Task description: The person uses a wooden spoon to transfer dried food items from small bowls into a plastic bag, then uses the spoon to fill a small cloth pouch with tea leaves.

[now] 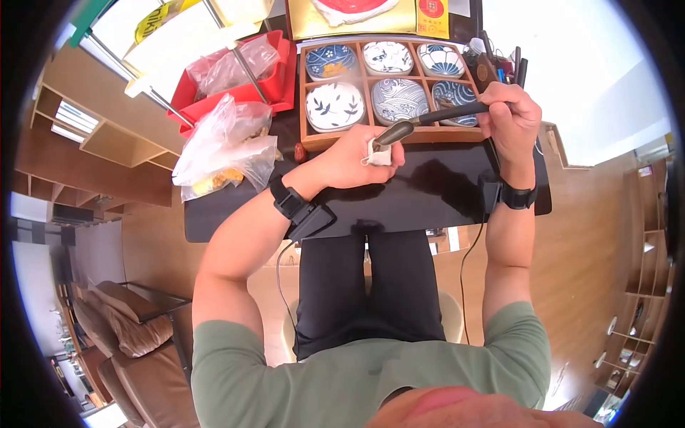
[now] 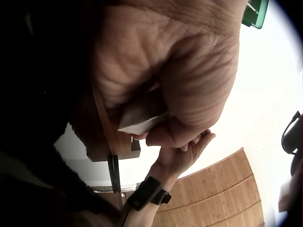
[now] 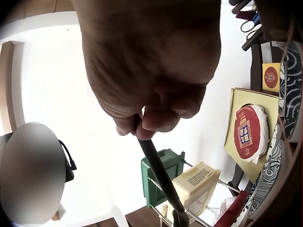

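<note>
In the head view my left hand (image 1: 351,158) grips a small white pouch (image 1: 380,155) in front of the wooden tray. My right hand (image 1: 512,118) pinches the dark handle of a spoon (image 1: 396,133), whose metal bowl lies over the pouch's top. The left wrist view shows the pale pouch (image 2: 142,116) inside the curled fingers of my left hand (image 2: 165,71). In the right wrist view the thumb and fingers of my right hand (image 3: 154,71) hold the dark handle (image 3: 161,171). What the spoon bowl contains is unclear.
Behind the hands, a wooden divided tray (image 1: 421,134) holds several patterned bowls, one with orange pieces. At the left are a red bin (image 1: 282,96) and a plastic bag (image 1: 228,153); a small reddish item (image 1: 300,152) lies beside the tray. Pens stand back right.
</note>
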